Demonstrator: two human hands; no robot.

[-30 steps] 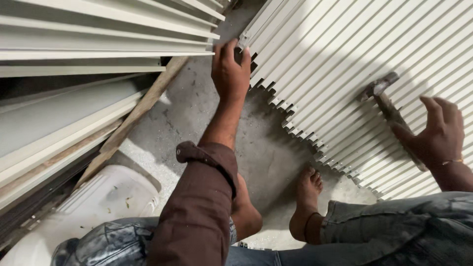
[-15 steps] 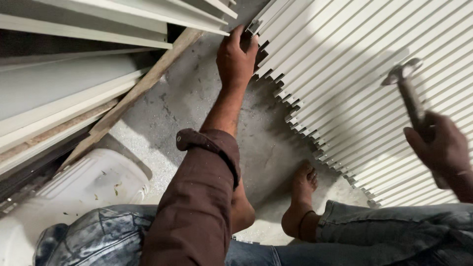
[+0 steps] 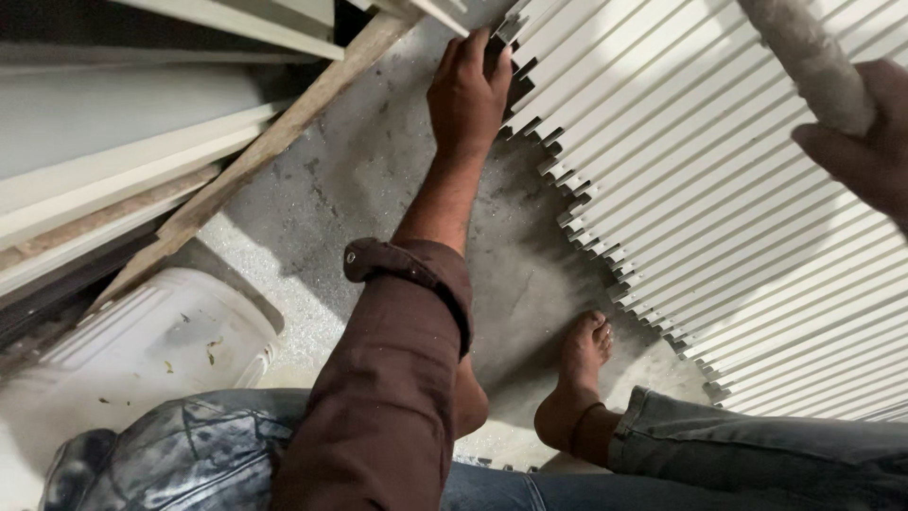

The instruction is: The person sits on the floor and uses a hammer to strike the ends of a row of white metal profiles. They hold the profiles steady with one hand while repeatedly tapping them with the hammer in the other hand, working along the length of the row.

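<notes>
1. While the left hand presses flat, fingers spread, on the end of one white slat, the right hand grips a hammer handle, raised high.
2. Many white slats already lie side by side on the concrete floor.
3. More white boards wait stacked at the left.

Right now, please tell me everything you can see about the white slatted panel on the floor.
The white slatted panel lies flat on the grey concrete floor, filling the right side of the view. It is made of many long parallel ribs, plastic or painted wood by its look. Its near edge is stepped and uneven. The left hand presses on its top corner; a bare foot rests beside its edge.
</notes>
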